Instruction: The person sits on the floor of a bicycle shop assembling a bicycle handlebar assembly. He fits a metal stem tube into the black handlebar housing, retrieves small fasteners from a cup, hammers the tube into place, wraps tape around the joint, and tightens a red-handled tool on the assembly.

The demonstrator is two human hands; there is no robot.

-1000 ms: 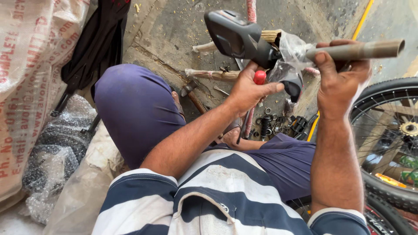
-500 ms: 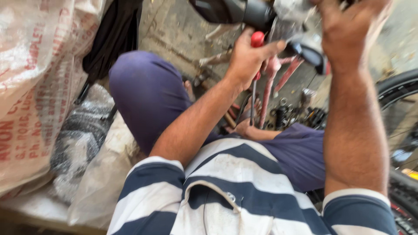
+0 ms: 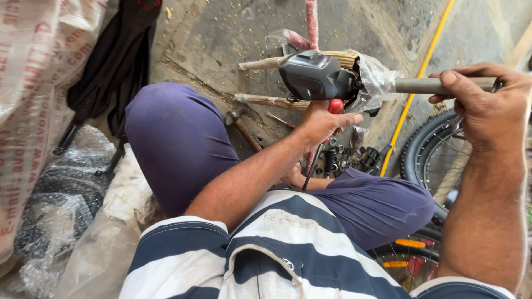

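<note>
Now the handlebar [image 3: 438, 85] sits lower; my right hand [image 3: 487, 105] grips it closed, my left hand [image 3: 321, 123] wraps the red-handled screwdriver [image 3: 334, 106]

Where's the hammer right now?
In the head view, the wooden-handled hammer lies on the concrete floor left of centre, between the purple-trousered knee and the left hand.

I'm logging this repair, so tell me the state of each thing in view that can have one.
Left hand: closed on the red-handled tool.
Right hand: gripping the grey handlebar tube.
Black shifter unit: mounted on the tube, plastic wrap pushed back.
Bicycle wheel: lying beside the knee.
Hammer: lying on the floor.
</note>
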